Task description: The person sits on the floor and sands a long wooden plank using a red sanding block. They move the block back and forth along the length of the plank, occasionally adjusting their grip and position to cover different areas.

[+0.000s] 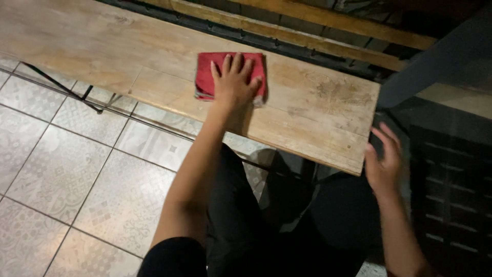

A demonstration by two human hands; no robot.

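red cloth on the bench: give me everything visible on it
The red folded cloth looks like soft fabric, folded into a rough rectangle, with a paler grey-white edge showing at its lower left and lower right corners. It lies flat on the worn, pale wooden plank bench top, towards the near edge. The left hand presses flat on it with fingers spread, covering its middle and right part. The right hand is off the cloth, beyond the bench's end.

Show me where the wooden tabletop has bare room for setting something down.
Most of the wooden tabletop is bare: the long stretch left of the red cloth, and the patch between cloth and right end. The left hand presses flat on the cloth. The right hand hovers off the end edge.
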